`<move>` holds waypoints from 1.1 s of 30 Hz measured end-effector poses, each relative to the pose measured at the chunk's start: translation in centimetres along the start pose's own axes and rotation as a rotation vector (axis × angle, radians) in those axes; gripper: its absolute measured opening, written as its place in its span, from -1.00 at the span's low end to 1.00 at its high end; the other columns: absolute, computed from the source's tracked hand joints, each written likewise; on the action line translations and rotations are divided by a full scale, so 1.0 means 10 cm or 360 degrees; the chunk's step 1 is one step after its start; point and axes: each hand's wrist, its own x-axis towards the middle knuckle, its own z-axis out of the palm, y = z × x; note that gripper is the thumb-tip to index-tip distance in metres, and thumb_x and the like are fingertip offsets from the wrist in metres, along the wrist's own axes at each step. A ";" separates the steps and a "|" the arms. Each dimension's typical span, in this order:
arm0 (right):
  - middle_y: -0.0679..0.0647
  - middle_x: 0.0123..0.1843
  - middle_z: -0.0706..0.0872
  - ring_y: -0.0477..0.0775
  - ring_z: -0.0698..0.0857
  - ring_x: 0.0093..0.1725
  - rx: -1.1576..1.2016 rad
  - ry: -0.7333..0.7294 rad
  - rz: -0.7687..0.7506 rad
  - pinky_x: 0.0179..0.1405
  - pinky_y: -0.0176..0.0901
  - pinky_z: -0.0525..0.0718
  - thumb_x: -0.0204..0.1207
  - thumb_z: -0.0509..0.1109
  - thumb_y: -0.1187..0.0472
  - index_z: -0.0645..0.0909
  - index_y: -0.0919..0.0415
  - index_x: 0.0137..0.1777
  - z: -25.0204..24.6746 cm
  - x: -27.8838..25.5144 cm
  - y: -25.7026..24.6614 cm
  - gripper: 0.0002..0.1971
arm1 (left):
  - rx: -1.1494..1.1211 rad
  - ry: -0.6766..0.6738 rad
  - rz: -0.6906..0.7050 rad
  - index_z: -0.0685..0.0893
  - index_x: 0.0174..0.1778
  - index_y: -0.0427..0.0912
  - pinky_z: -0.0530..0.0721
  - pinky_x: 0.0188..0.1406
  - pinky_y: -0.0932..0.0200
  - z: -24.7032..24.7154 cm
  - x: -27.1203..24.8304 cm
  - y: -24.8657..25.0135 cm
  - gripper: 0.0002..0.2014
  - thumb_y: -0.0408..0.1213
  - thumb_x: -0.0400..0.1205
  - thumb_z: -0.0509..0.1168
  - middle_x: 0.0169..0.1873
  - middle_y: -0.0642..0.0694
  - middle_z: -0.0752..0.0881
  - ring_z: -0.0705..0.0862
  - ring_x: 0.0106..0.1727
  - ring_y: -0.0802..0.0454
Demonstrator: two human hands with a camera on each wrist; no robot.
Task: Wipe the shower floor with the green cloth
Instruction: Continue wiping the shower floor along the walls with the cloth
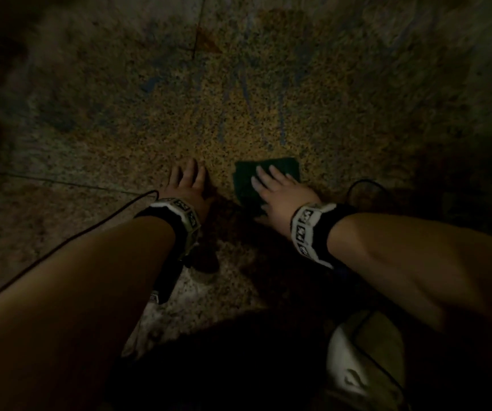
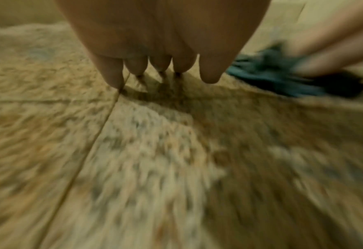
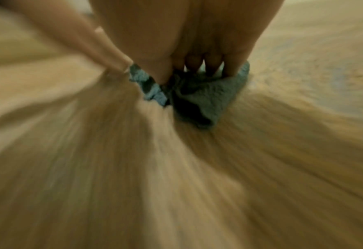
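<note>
While the right hand (image 1: 280, 192) presses the green cloth (image 1: 283, 167) flat against the speckled stone shower floor (image 1: 239, 114), the wiping goes best, I judge, if the palm stays low and the pressure is kept even, so the cloth slides as one pad rather than bunching. From the right wrist view the cloth (image 3: 203, 101) is already rumpled under the fingers (image 3: 213, 67), which lie spread on top of it with the tips curling slightly into the folds; smoothing it out before the next stroke would probably give more contact. Long overlapping passes toward the grout line (image 1: 61, 182) should cover the faint bluish streaks (image 1: 280, 126) farther out.

The cloth lies directly under the right hand, its far edge showing beyond the fingertips and its near edge tucked below the palm. The left hand (image 1: 190, 185) rests just beside it, apart from the cloth, fingers straight and spread with the tips on bare floor, bracing the person's weight. Both wrist views are blurred.
</note>
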 end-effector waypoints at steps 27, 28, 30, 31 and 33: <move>0.01 0.65 -0.48 0.16 -0.37 0.64 -0.0218 -0.0106 0.0048 0.63 0.06 -0.13 0.76 -0.06 0.18 -0.40 0.08 0.65 0.41 -0.40 0.30 -0.37 | 0.0533 0.0037 0.0232 -0.39 0.62 0.04 -0.18 0.60 -0.11 -0.15 -0.13 0.37 -0.26 0.01 0.74 0.03 0.58 0.02 -0.47 -0.40 0.62 -0.12; 0.03 0.65 -0.48 0.17 -0.38 0.64 -0.0210 -0.0117 0.0041 0.63 0.06 -0.16 0.74 -0.04 0.22 -0.41 0.08 0.65 0.43 -0.43 0.30 -0.35 | 0.0557 0.0026 0.0271 -0.39 0.62 0.05 -0.19 0.60 -0.11 -0.16 -0.11 0.41 -0.27 0.04 0.74 0.00 0.59 0.01 -0.47 -0.40 0.62 -0.13; 0.03 0.65 -0.48 0.17 -0.38 0.64 -0.0184 -0.0128 0.0053 0.63 0.05 -0.17 0.72 -0.03 0.26 -0.41 0.08 0.65 0.43 -0.44 0.31 -0.32 | 0.0563 0.0032 0.0350 -0.38 0.62 0.09 -0.20 0.60 -0.11 -0.19 -0.08 0.47 -0.29 0.07 0.74 -0.02 0.59 0.02 -0.45 -0.38 0.63 -0.12; 0.03 0.65 -0.48 0.16 -0.37 0.64 -0.0170 -0.0132 0.0070 0.63 0.04 -0.15 0.72 -0.03 0.26 -0.41 0.07 0.65 0.40 -0.42 0.30 -0.32 | 0.0554 0.0051 0.0378 -0.36 0.63 0.10 -0.20 0.61 -0.12 -0.20 -0.04 0.48 -0.30 0.08 0.74 -0.03 0.59 0.03 -0.45 -0.37 0.63 -0.12; 0.01 0.65 -0.47 0.14 -0.36 0.65 -0.0140 -0.0116 0.0118 0.64 0.03 -0.12 0.73 -0.03 0.24 -0.40 0.07 0.65 0.30 -0.36 0.29 -0.33 | 0.0552 0.0079 0.0397 -0.35 0.64 0.09 -0.22 0.63 -0.12 -0.21 0.05 0.49 -0.30 0.12 0.73 -0.06 0.60 0.04 -0.43 -0.36 0.63 -0.11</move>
